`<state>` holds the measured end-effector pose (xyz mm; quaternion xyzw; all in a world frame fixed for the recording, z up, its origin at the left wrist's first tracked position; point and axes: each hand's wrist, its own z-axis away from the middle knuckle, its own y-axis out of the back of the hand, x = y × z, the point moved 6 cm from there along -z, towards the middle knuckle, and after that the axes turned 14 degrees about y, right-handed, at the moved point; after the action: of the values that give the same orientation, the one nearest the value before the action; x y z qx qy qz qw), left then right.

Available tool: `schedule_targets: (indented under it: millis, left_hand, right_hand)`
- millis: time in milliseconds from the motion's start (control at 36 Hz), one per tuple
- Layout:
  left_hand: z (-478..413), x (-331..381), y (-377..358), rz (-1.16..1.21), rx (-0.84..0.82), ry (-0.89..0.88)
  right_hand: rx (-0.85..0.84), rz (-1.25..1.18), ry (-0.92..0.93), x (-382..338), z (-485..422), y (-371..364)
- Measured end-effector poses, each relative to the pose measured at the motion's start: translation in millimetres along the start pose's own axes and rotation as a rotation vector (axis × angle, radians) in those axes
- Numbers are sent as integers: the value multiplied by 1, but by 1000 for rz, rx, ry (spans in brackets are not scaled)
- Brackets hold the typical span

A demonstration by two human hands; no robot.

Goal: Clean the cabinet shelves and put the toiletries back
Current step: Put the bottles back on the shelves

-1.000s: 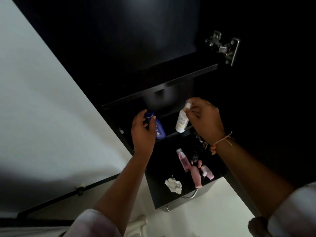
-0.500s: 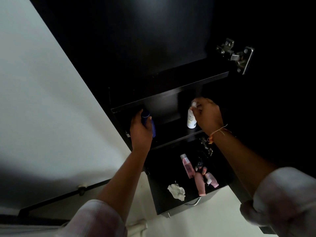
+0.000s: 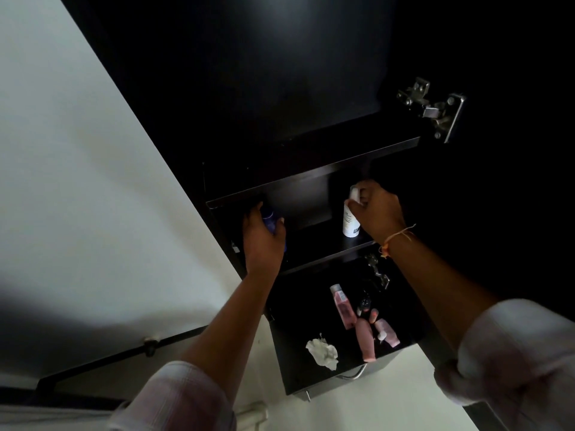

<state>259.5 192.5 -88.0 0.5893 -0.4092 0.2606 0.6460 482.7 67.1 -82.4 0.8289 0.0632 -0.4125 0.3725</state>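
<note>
A dark cabinet stands open with a middle shelf [image 3: 329,259]. My left hand [image 3: 263,241] grips a blue bottle [image 3: 270,219] at the left end of that shelf; the hand hides most of the bottle. My right hand [image 3: 378,211] holds the top of a white bottle [image 3: 350,220], which stands upright on the right part of the shelf. On the lower shelf [image 3: 298,315] lie a pink bottle [image 3: 342,306], a pink tube [image 3: 365,339], a small pink bottle [image 3: 387,332] and a small dark bottle [image 3: 364,304].
A crumpled white tissue [image 3: 323,353] lies on the lower shelf near its front edge. Metal hinges [image 3: 435,110] sit on the cabinet's right side. A white wall [image 3: 77,197] is to the left, with a dark rail [image 3: 124,356] low down.
Both hands have carried their bottles deeper into the middle shelf. The white bottle now stands on the shelf's right part, and the blue one sits at the left end.
</note>
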Motion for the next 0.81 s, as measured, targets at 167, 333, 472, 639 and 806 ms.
schedule_targets:
  millis: [167, 333, 472, 639, 806]
  left_hand:
    - [4, 2, 0, -72, 47, -58]
    - [30, 2, -3, -327, 159, -257]
    - [81, 9, -16, -393, 129, -591]
    - [124, -28, -50, -236, -176, -442]
    - [142, -85, -73, -249, -282, -48]
  right_hand:
    - [-2, 19, 32, -4, 7, 5]
    - [54, 102, 124, -15, 22, 17]
    - [159, 68, 236, -26, 66, 27]
    - [-9, 70, 77, 7, 132, 6]
    - [-290, 170, -245, 67, 210, -26]
